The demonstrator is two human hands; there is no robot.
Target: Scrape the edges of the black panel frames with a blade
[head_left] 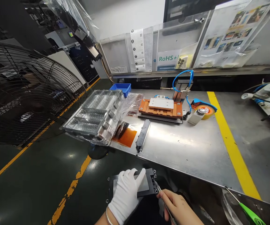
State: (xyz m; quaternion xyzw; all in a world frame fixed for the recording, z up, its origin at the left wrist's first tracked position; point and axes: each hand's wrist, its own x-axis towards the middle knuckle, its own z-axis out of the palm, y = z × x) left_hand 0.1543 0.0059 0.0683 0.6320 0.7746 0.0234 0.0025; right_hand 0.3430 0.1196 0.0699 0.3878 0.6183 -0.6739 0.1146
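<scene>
My left hand (125,195), in a white glove, lies over a flat black part with a grey face (146,184) and holds it below the table's front edge. My right hand (176,206) is bare and pinches thin metal tweezers (159,191) whose tip touches the part's right edge. A long narrow black part (143,136) lies on the steel table (196,150) beyond my hands, next to an orange sheet (127,137).
Stacked clear plastic trays (95,115) sit at the table's left end, a blue bin (122,88) behind them. An orange fixture with a white plate (160,107), a tape roll (205,109) and a small bottle (197,115) stand farther back. A big fan (24,93) is left. Green-handled tool (249,214) lies right.
</scene>
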